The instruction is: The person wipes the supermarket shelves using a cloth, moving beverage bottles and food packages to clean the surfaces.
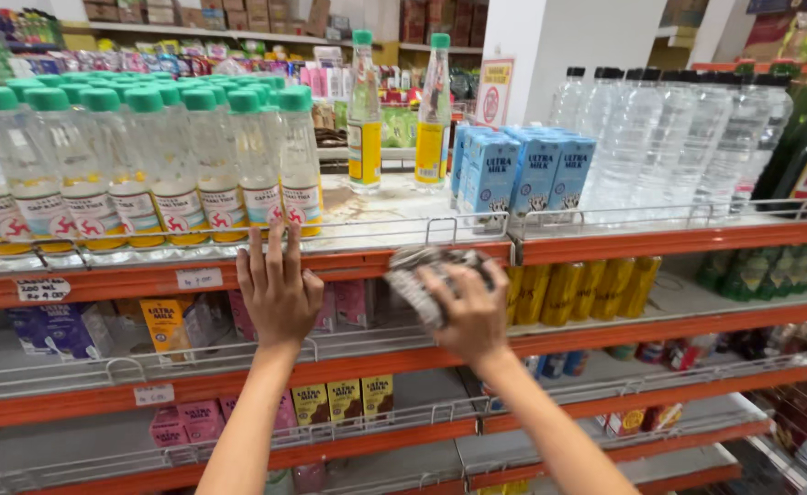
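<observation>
At the far left of the top shelf [238, 268] stands a dense block of clear bottles with green caps [138, 165] and yellow-banded labels, packed tight behind the wire rail. In front of them the left hand [278, 286] is raised flat, its fingers [273, 246] spread open and holding nothing, their tips up at the rail just below the nearest bottle. Behind, two tall slim bottles with yellow labels [364, 110] stand apart on bare shelf. Just right of the left hand, the right hand [470, 312] has its fingers closed around a grey patterned cloth [419, 275], which is pressed against the orange front edge of the top shelf. Above it sit blue milk cartons [514, 170], then clear water bottles with black caps [679, 137]. Yellow cans [569, 289] fill the shelf below, right of the cloth.
</observation>
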